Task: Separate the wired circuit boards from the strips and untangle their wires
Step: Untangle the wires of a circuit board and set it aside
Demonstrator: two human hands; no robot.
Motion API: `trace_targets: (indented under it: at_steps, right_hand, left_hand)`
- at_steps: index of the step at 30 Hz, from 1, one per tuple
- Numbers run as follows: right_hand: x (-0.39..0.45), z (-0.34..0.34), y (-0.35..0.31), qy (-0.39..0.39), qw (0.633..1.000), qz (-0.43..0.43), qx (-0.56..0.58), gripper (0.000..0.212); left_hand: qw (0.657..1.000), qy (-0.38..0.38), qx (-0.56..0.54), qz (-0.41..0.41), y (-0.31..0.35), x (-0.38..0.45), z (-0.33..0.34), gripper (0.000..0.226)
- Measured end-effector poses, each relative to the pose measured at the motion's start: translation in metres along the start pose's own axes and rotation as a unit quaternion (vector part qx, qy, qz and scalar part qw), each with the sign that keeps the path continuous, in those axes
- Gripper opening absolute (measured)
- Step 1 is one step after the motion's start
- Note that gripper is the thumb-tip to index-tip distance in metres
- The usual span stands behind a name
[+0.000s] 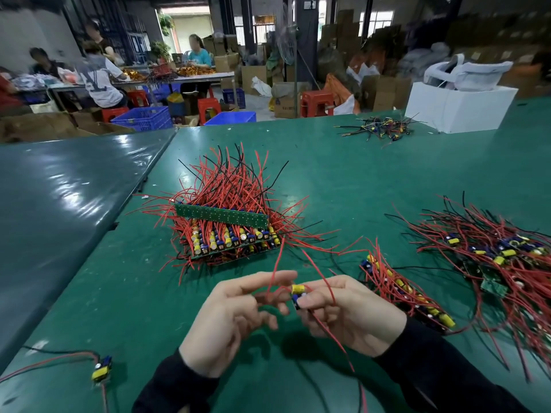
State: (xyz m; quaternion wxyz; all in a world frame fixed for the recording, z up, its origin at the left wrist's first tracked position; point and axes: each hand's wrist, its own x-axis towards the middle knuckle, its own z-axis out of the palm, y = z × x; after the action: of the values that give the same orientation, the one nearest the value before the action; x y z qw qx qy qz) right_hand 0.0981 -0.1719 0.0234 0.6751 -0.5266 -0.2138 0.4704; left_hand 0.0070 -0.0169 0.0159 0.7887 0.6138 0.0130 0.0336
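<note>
My right hand (351, 317) pinches a small circuit board (298, 295) with a yellow part and a blue part; red wires loop up from it and a red and a black wire trail down past my wrist. My left hand (235, 317) is beside it, fingers spread and loosely bent, touching the red wires near the board. Ahead lies a stack of green board strips (226, 231) bristling with red and black wires. One strip with wires (405, 290) lies just right of my hands. A heap of separated wired boards (504, 251) sits at the far right.
A single wired board (101, 369) lies at the near left on the green table (357, 189). Far back are a small tangle of wires (381, 128) and a white box (459, 105). People sit at tables in the background.
</note>
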Motion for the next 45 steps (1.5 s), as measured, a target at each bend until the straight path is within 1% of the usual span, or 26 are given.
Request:
trace_targets:
  at_steps: [1,2,4,6,8,9,11,12,14,17,18,19,21,23,26,27,29,30,31,32,34,37,39,42,45]
  right_hand:
    - [0.000,0.000,0.001,0.003,1.000,0.012,-0.002,0.004]
    - [0.000,0.000,0.002,0.005,1.000,0.027,-0.012,0.002]
    - [-0.001,0.000,0.004,-0.016,0.997,0.064,-0.051,0.008]
    - [-0.002,-0.001,0.006,-0.046,0.990,0.099,-0.091,0.015]
    - [-0.001,-0.002,0.008,-0.080,0.982,0.132,-0.107,0.023]
    - [0.000,-0.003,0.008,-0.101,0.979,0.148,-0.096,0.027]
    - [0.002,-0.004,0.004,-0.132,0.977,0.163,-0.041,0.026]
    - [0.002,-0.005,0.002,-0.138,0.977,0.161,-0.020,0.033]
    - [0.001,-0.007,0.000,-0.139,0.979,0.147,-0.013,0.053]
    - [0.000,-0.005,0.002,-0.133,0.985,0.111,-0.019,0.059]
    - [0.001,-0.003,0.004,-0.119,0.987,0.099,-0.032,0.057]
    - [0.000,-0.002,0.006,-0.101,0.990,0.081,-0.051,0.049]
    - [0.000,0.001,0.010,-0.078,0.992,0.038,-0.087,0.026]
    - [-0.001,0.002,0.009,-0.069,0.993,0.026,-0.097,0.017]
    - [0.000,0.004,0.009,-0.050,0.989,0.016,-0.136,0.018]
    - [0.000,0.006,0.009,-0.042,0.987,0.006,-0.156,0.018]
    - [0.000,0.009,0.010,-0.031,0.982,-0.021,-0.186,0.027]
    - [-0.001,0.009,0.010,-0.030,0.980,-0.035,-0.195,0.030]
    - [-0.002,0.010,0.011,-0.030,0.978,-0.049,-0.200,0.029]
    - [-0.002,0.010,0.011,-0.031,0.977,-0.061,-0.201,0.025]
    - [-0.003,0.011,0.011,-0.029,0.977,-0.080,-0.196,0.019]
    - [-0.003,0.012,0.012,-0.033,0.979,-0.095,-0.178,0.019]
    - [-0.003,0.014,0.013,-0.037,0.979,-0.104,-0.170,0.021]
    - [-0.003,0.016,0.015,-0.025,0.976,-0.127,-0.176,0.025]
    - [-0.003,0.017,0.017,-0.014,0.969,-0.149,-0.198,0.026]
  left_hand:
    - [0.999,-0.019,0.047,0.016,0.001,-0.001,0.001,0.057]
    - [0.993,-0.040,0.104,0.037,0.003,-0.002,0.002,0.051]
    - [0.973,-0.049,0.215,0.071,0.003,-0.003,0.005,0.037]
    - [0.962,-0.037,0.258,0.075,0.002,-0.003,0.007,0.029]
    - [0.963,-0.045,0.257,0.072,0.003,-0.003,0.008,0.023]
    - [0.964,-0.048,0.252,0.070,0.004,-0.003,0.007,0.020]
    - [0.971,-0.036,0.229,0.067,0.005,-0.003,0.006,0.018]
    - [0.974,-0.023,0.213,0.068,0.006,-0.003,0.006,0.015]
    - [0.982,0.009,0.175,0.068,0.006,-0.003,0.009,0.010]
    - [0.988,0.053,0.125,0.069,0.005,-0.002,0.013,0.008]
    - [0.989,0.070,0.110,0.071,0.005,-0.002,0.013,0.012]
    - [0.990,0.086,0.088,0.071,0.004,-0.001,0.013,0.014]
    - [0.991,0.112,0.041,0.063,0.003,-0.001,0.013,0.011]
    - [0.991,0.126,0.012,0.039,0.003,0.000,0.013,0.009]
    - [0.992,0.122,0.014,0.016,0.001,0.001,0.014,0.008]
    - [0.992,0.119,0.025,0.020,0.001,0.001,0.015,0.011]
    - [0.992,0.115,0.041,0.028,0.000,0.001,0.016,0.019]
    - [0.992,0.114,0.041,0.025,0.001,0.001,0.017,0.021]
    - [0.993,0.115,0.035,0.018,0.002,0.001,0.017,0.021]
    - [0.993,0.119,0.017,0.004,0.003,0.001,0.016,0.019]
    - [0.990,0.125,-0.058,-0.034,0.005,0.000,0.015,0.013]
    - [0.977,0.112,-0.167,-0.068,0.007,0.000,0.015,0.015]
    - [0.971,0.105,-0.201,-0.075,0.008,0.000,0.015,0.017]
    - [0.978,0.107,-0.176,-0.042,0.008,0.001,0.016,0.019]
    - [0.984,0.141,-0.100,0.038,0.005,0.001,0.017,0.018]
